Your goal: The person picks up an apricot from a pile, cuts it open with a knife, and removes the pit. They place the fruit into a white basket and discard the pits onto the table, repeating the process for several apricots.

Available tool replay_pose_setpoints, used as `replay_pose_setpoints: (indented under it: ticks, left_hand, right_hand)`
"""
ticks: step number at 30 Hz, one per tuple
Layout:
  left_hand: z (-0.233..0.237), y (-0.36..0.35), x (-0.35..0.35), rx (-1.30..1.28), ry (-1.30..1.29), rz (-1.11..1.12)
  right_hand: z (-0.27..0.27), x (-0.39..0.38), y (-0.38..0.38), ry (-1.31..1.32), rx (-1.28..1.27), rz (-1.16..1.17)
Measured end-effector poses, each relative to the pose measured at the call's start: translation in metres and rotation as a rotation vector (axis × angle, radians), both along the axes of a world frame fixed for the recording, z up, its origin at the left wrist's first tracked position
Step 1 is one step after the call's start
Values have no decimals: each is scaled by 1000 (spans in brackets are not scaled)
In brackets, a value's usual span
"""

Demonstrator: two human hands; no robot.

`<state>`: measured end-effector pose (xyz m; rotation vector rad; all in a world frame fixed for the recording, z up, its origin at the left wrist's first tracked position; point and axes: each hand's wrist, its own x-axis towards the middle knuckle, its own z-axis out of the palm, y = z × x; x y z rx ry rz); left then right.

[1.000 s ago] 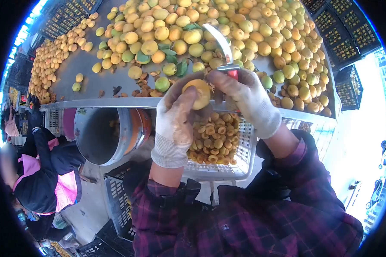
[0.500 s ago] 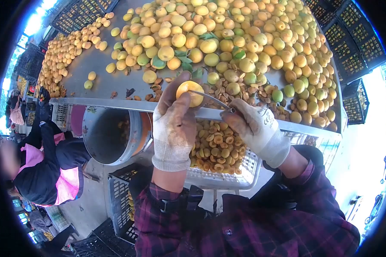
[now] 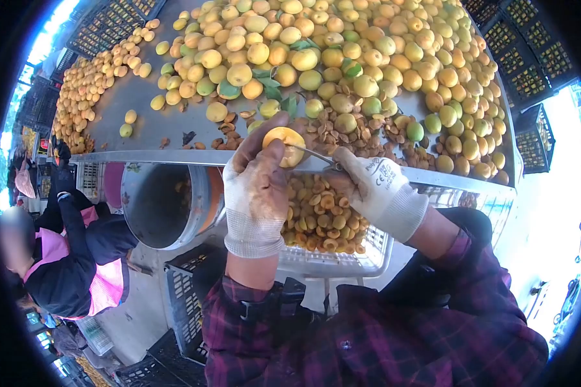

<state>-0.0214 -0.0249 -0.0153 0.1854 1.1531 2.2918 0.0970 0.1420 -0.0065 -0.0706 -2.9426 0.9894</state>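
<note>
My left hand, in a worn white glove, holds a yellow apricot up at the table's front edge. My right hand, also gloved, grips a curved knife whose thin blade is pressed into the apricot from the right. Just below both hands sits a white crate holding several halved apricots. Loose brown pits lie on the table right behind the hands.
A metal table carries a large heap of whole apricots. A metal bucket hangs under its edge at left. Black crates stand at right and by my legs. A person in black and pink is at left.
The knife blade was raised upright above the fruit a second ago; it has come down flat and entered the apricot. My right hand dropped lower and to the right.
</note>
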Motion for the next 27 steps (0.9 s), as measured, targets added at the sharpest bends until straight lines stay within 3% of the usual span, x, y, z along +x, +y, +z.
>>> replay_pose_setpoints:
  ticks: [4,9,11,13,16,20,22,23,24,27]
  left_hand:
    - [7,2,4,34,-89,26]
    - [8,-2,6,30,-112,55]
    - [6,-5,7,-35,5,21]
    - [10,-4,7,-23,13,17]
    - [19,-6,6,-6,2,-23]
    - [20,-16,2,-20,-37,-137]
    - [24,-20,3,-62,-22,-193]
    - [25,-23,3,-102,4,-245]
    - [21,-26,3,-234,207,-261]
    - [21,-29,8,-177,61,-239]
  right_hand:
    - [-14,-3,-11,61,-162,9]
    - [-10,-2,-22,-22,-122,10]
    - [-15,-3,-25,-46,-109,-2]
    - [-19,-5,-26,44,-346,-54]
    - [-32,-4,-31,168,-483,-135]
    - [-14,-2,-19,121,-371,-74]
    - [4,-1,-10,-177,-428,-106]
    - [8,1,-4,-182,-431,-109]
    - [12,5,3,-182,-334,-103]
    - [19,14,25,-177,-226,-70]
